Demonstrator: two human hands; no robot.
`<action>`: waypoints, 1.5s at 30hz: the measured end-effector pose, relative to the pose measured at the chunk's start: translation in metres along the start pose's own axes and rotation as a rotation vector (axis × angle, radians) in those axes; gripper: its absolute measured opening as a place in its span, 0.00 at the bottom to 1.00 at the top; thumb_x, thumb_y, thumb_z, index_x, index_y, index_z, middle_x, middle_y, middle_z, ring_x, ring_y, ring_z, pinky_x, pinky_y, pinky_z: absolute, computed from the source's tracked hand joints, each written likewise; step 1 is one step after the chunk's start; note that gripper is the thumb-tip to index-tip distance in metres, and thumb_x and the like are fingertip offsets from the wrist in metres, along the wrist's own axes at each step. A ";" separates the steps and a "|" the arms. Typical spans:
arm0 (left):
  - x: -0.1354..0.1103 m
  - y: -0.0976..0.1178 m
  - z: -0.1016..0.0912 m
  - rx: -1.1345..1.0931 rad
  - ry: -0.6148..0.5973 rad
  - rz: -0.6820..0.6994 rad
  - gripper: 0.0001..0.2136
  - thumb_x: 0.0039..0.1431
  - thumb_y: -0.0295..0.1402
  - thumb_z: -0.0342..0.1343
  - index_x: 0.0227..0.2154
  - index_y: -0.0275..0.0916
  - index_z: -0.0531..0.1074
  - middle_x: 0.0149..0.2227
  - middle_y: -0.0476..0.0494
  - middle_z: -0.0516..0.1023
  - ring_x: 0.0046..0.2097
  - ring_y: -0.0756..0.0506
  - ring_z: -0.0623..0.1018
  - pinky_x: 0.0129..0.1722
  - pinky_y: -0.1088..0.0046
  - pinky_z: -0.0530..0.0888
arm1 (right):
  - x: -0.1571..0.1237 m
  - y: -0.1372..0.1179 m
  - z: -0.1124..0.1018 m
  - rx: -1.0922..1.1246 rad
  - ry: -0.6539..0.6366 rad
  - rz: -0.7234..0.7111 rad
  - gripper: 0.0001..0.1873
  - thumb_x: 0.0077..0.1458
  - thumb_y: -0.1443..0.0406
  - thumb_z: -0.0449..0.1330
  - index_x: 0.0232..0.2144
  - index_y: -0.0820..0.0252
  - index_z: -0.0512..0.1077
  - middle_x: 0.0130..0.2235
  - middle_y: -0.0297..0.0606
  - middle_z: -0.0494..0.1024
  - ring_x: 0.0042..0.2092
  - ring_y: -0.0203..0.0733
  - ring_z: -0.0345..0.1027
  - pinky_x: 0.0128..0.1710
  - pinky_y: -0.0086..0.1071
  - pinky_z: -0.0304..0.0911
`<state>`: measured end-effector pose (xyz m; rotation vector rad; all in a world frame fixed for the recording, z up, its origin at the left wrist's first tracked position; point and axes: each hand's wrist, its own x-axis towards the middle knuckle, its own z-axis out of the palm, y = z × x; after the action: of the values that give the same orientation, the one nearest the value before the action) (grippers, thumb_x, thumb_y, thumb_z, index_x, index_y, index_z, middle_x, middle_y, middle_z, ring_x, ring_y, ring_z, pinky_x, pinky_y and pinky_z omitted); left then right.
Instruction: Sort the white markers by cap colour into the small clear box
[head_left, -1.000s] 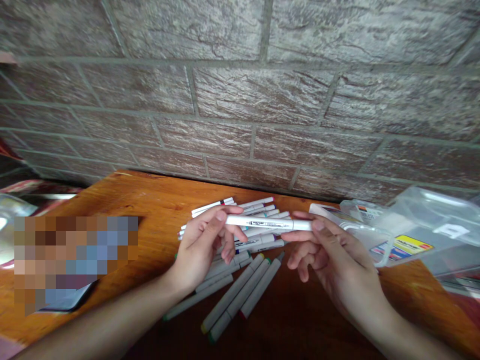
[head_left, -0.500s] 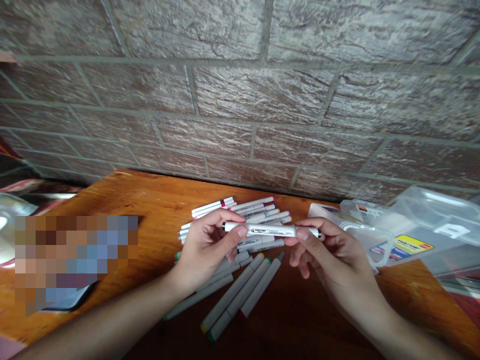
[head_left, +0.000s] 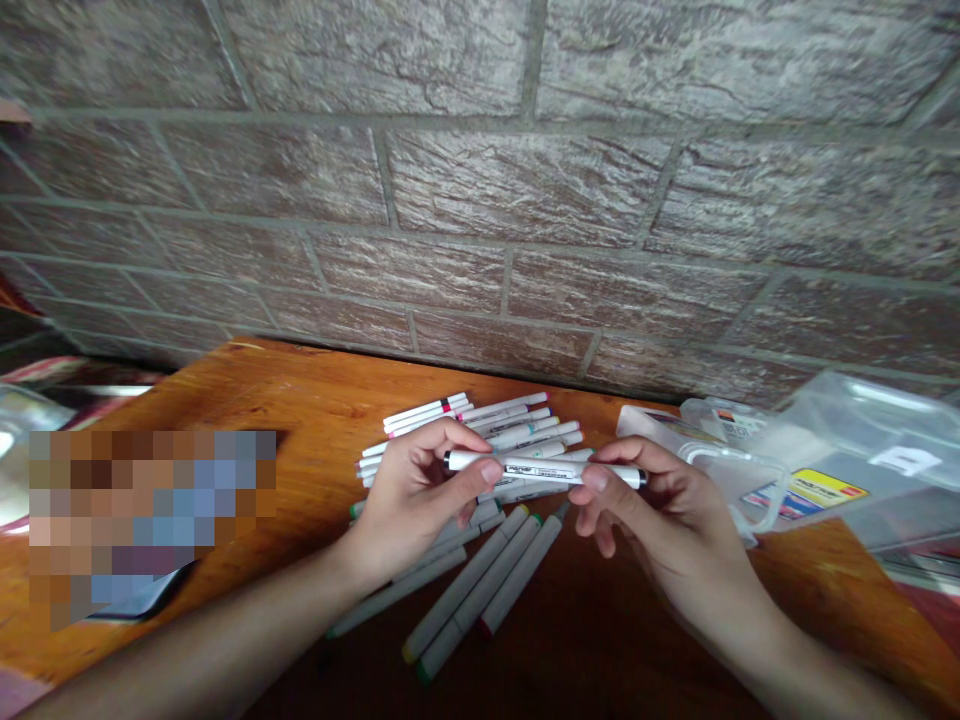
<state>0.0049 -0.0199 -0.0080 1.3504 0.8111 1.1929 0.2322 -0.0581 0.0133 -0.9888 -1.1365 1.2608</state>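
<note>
A white marker [head_left: 541, 468] with black print lies level between both hands, just above the wooden table [head_left: 300, 400]. My left hand [head_left: 420, 490] pinches its left end between thumb and fingers. My right hand [head_left: 660, 510] pinches the right part, and a short dark-tipped end sticks out past the fingers. Beneath and behind the hands lies a pile of markers [head_left: 495, 420], white ones at the back. Several grey markers [head_left: 480, 590] with coloured caps lie slanted in front.
A clear plastic box [head_left: 862, 440] with a coloured label lies open at the right, against the brick wall [head_left: 480, 180]. A blurred patch covers something at the left, over a dark flat object [head_left: 139, 600]. Cloth and plastic show at the far left edge.
The marker has dropped slightly and turned in my fingers. My right hand has slid along it, so the right end now pokes out beyond the fingers.
</note>
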 end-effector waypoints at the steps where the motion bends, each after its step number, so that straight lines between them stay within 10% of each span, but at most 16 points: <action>1: 0.000 0.000 0.000 -0.007 -0.003 -0.002 0.13 0.59 0.39 0.70 0.35 0.36 0.75 0.24 0.51 0.76 0.19 0.54 0.71 0.18 0.80 0.67 | 0.000 0.000 0.000 0.008 0.002 -0.003 0.14 0.57 0.57 0.74 0.36 0.58 0.76 0.26 0.37 0.84 0.24 0.37 0.75 0.20 0.24 0.67; 45: 0.004 -0.001 -0.002 -0.356 -0.014 -0.011 0.11 0.68 0.36 0.61 0.44 0.36 0.83 0.31 0.41 0.84 0.21 0.54 0.70 0.19 0.79 0.73 | 0.001 0.002 -0.001 0.201 -0.010 0.011 0.11 0.65 0.57 0.67 0.39 0.59 0.81 0.34 0.42 0.87 0.26 0.38 0.78 0.20 0.24 0.70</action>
<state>0.0042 -0.0154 -0.0082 1.0594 0.5627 1.2503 0.2324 -0.0572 0.0114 -0.8403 -0.9914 1.3616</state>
